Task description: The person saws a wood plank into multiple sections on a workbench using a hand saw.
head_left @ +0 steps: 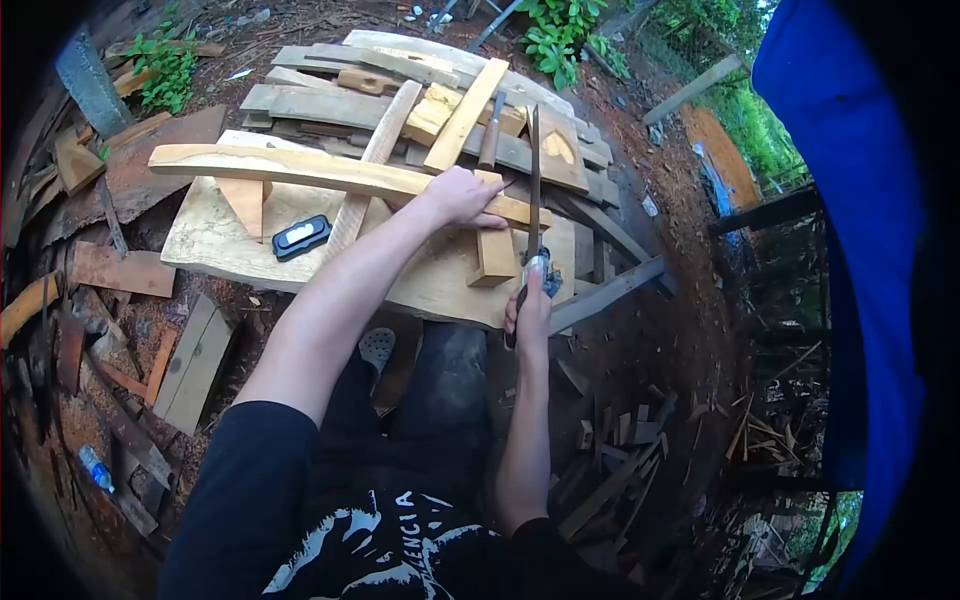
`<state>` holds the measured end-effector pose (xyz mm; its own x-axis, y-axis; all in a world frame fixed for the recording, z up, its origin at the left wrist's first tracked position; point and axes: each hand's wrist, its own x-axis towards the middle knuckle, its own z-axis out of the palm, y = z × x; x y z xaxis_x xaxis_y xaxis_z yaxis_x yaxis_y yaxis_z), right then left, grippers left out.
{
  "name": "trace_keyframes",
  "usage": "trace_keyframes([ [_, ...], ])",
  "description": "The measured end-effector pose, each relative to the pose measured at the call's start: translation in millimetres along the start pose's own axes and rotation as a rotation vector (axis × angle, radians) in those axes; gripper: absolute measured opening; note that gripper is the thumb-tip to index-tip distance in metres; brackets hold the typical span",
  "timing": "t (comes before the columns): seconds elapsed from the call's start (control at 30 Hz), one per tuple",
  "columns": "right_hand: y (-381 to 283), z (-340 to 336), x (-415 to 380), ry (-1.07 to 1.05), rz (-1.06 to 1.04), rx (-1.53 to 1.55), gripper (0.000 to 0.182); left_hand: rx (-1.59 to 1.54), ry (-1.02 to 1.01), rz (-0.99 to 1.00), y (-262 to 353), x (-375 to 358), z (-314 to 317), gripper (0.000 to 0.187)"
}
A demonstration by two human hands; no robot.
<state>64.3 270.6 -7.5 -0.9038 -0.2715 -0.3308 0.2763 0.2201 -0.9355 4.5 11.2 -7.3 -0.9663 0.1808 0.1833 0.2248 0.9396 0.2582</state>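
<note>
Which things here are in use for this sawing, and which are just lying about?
In use:
- handsaw, in the right hand, blade across the long beam's end
- long beam, under the left hand
- wooden block, beneath the beam

Lying about, apparently:
- black-edged case
- chisel-like tool
- plastic bottle

My view comes from a camera on my head, looking forward and steeply down through a wide lens that bends the scene and darkens the corners. My shirt [400, 535] is nearest, at the bottom; my left hand [465, 197] and right hand [533, 300] are at arm's length over the wooden bench [215, 235]. Leafy plants [565, 35] lie far, and blue cloth [845, 120] borders the right.
</note>
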Motion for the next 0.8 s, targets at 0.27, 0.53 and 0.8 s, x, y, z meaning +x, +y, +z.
trace_keyframes([
  [0.27,18,-3,-45,-0.012,0.022,0.191,0.064,0.029,0.02,-0.061,-8,4,-7,0.084],
  [0.53,116,-78,-192,-0.042,0.074,0.349,0.063,0.025,-0.1,-0.074,5,3,-14,0.089],
  [0.8,42,-50,-121,0.005,0.071,0.242,0.062,0.011,0.007,0.017,3,3,-1,0.08],
])
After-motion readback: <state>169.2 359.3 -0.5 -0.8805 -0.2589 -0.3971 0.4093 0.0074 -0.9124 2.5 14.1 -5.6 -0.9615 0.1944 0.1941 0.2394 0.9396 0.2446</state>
